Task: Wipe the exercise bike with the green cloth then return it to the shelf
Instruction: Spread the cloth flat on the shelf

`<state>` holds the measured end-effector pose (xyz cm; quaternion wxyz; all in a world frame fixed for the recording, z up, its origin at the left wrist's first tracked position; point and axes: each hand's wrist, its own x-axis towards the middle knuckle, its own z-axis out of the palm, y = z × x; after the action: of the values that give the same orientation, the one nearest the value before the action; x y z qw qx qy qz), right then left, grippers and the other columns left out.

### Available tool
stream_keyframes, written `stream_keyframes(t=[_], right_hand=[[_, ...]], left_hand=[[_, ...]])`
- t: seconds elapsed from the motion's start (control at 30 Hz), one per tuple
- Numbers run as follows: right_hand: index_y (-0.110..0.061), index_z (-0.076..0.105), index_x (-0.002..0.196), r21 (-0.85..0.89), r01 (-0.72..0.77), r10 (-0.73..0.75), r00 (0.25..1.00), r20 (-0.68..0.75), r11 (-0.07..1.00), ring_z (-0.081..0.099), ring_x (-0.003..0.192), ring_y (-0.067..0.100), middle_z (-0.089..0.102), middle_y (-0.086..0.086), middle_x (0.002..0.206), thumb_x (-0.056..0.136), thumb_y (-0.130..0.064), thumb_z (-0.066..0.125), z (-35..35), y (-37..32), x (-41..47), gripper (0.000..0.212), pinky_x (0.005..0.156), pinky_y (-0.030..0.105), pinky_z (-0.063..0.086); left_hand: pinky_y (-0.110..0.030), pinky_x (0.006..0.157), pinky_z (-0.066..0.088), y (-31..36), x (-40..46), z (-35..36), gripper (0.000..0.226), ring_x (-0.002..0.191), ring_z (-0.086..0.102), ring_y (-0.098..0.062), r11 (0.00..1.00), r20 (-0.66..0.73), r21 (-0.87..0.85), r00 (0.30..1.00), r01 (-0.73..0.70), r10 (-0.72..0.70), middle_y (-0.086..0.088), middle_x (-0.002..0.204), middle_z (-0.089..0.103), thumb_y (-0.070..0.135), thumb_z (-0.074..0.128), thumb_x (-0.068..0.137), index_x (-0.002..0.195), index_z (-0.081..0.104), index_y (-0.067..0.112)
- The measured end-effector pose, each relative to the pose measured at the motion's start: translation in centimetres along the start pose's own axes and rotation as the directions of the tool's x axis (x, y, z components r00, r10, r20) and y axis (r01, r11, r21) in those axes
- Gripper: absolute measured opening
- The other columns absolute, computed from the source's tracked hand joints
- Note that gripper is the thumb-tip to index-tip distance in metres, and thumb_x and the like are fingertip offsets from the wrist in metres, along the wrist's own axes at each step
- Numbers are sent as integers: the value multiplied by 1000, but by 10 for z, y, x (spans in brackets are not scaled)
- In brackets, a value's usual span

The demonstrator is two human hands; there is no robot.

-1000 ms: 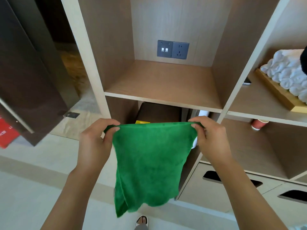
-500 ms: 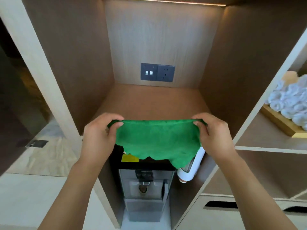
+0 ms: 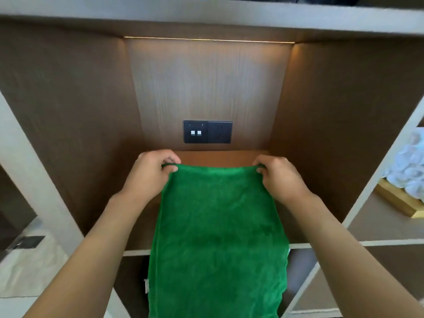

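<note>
The green cloth [image 3: 218,230] is stretched flat between both hands inside the middle wooden shelf compartment [image 3: 220,157]. My left hand [image 3: 149,175] pinches its far left corner and my right hand [image 3: 278,177] pinches its far right corner, both deep in the compartment near the back wall. The cloth runs from there toward me, over the shelf board's front edge [image 3: 135,252], and hangs down below it. The exercise bike is out of view.
A dark switch and socket plate [image 3: 207,131] sits on the back wall just beyond my hands. White rolled towels [image 3: 408,166] lie on a wooden tray [image 3: 399,199] in the right compartment. White uprights flank the opening; a lower compartment lies beneath.
My hands have carried the cloth up and forward into the shelf compartment. Its far edge now lies near the back wall, and the cloth drapes over the shelf's front edge instead of hanging below it.
</note>
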<state>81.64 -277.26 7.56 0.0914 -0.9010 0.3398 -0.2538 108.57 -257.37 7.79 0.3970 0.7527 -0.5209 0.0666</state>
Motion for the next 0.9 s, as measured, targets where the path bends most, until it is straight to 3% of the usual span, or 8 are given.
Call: stream_keyframes(t=[0.2,0.4,0.5,0.6,0.67,0.73,0.8,0.9], right_hand=[[-19,69,111,-119,-87,94,994,56,989,66,104,39,72,12,112,100,-10,54,25,-5,39,20,84,46,57],[-17,65,116,-202,-103,123,988,89,974,59,119,37,64,9,122,96,-8,53,59,2,39,26,92,43,47],[-17,62,127,-321,-27,43,998,44,947,49,123,36,56,10,127,88,-1,55,61,-8,36,43,93,45,39],[-12,68,116,-285,176,-177,984,21,942,53,112,38,60,11,118,81,0,60,64,-18,25,38,88,45,40],[-11,69,118,-122,291,-282,955,91,949,55,110,36,63,10,117,88,-4,59,72,-20,19,33,92,45,45],[-13,66,132,7,253,-250,950,190,967,54,121,31,63,8,129,100,-16,56,77,-22,16,33,104,42,43],[-15,63,140,31,189,-191,953,237,982,52,131,28,61,5,140,105,-27,55,79,-21,17,37,112,38,39],[-20,54,151,-5,154,-146,948,282,988,42,146,25,50,1,156,107,-40,52,75,-25,17,48,120,37,31]], left_hand=[[-35,85,59,-24,45,25,26,86,70,-14,995,85,45,992,90,-94,11,86,72,3,78,87,88,77,29],[-37,87,57,-45,34,54,37,102,69,-22,967,110,167,971,194,-214,8,101,74,4,72,87,79,66,40],[-43,96,51,-24,29,59,45,120,56,-29,939,144,338,983,61,-116,1,123,64,-6,64,79,103,73,31],[-44,92,50,8,16,71,49,113,56,-30,948,181,273,977,-162,115,0,120,65,-8,59,79,114,74,22],[-47,97,50,22,4,84,39,117,55,-30,957,262,226,957,-184,122,-1,127,62,10,57,94,130,66,22],[-53,108,43,25,0,91,45,133,46,-30,934,394,340,918,-109,-36,-2,146,51,37,45,106,149,48,24],[-58,118,32,22,-1,90,57,147,32,-28,907,486,414,860,-73,-153,-1,161,36,53,33,108,158,34,26],[-57,127,16,18,-10,79,70,159,12,-26,923,536,381,827,-55,-172,-1,173,11,64,28,105,165,18,29]])
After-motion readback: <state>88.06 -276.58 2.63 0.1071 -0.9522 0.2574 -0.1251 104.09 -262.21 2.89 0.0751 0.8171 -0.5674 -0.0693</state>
